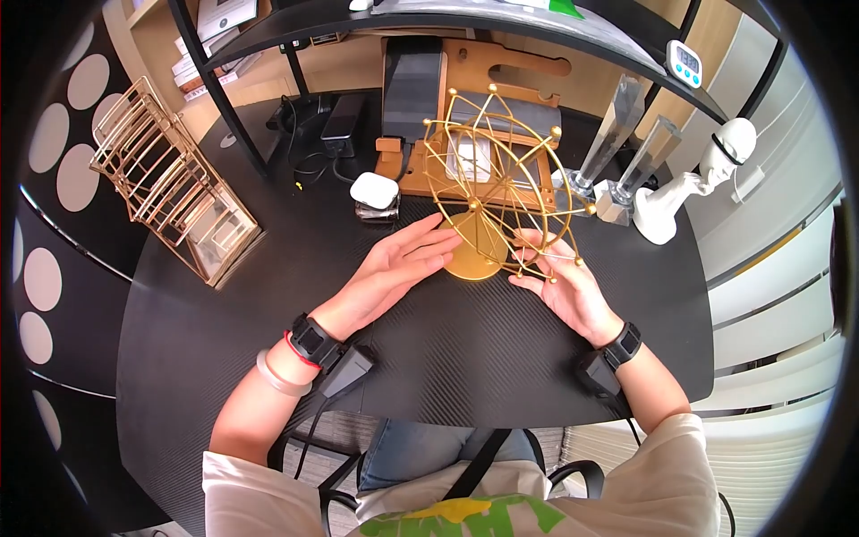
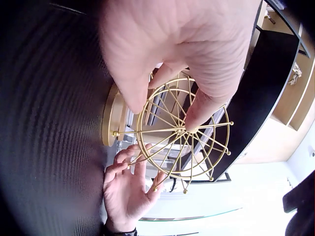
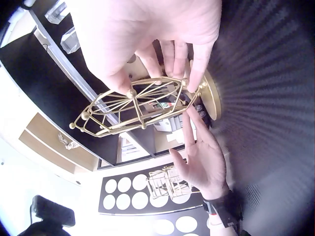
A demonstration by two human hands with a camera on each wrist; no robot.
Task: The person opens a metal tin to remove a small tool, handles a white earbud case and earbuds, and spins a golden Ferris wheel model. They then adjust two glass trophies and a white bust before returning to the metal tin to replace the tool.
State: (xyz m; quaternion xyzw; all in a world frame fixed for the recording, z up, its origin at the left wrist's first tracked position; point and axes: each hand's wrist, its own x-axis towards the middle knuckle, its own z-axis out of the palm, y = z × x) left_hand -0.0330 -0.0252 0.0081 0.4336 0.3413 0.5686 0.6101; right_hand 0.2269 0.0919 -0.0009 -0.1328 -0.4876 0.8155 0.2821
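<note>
Black ribbed desk (image 1: pixel 224 331), curved front edge. Behind the gold wheel (image 1: pixel 474 206): wooden organizer (image 1: pixel 461 58), with a black shelf (image 1: pixel 295 38) above. Left of the wheel: white case (image 1: pixel 374 190) near it, wire rack (image 1: pixel 219 228) well apart, dotted black panel (image 1: pixel 76 179) beyond the desk. Right of it: two clear trophies (image 1: pixel 619 121), then a white figurine (image 1: pixel 658 215); a small timer (image 1: pixel 684 63) sits on the shelf, behind and right. Pale slats (image 1: pixel 761 327) past the desk's right side.

Wheel stands upright, its round base (image 1: pixel 474 259) on the desk, between the two grips. My right grip (image 1: pixel 573 291) has it lightly by the right of the rim, thumb and fingers curled at the wires and end balls. My left grip (image 1: pixel 394 268) is released, fingers extended just beside the base; I can't tell whether the fingertips touch.
</note>
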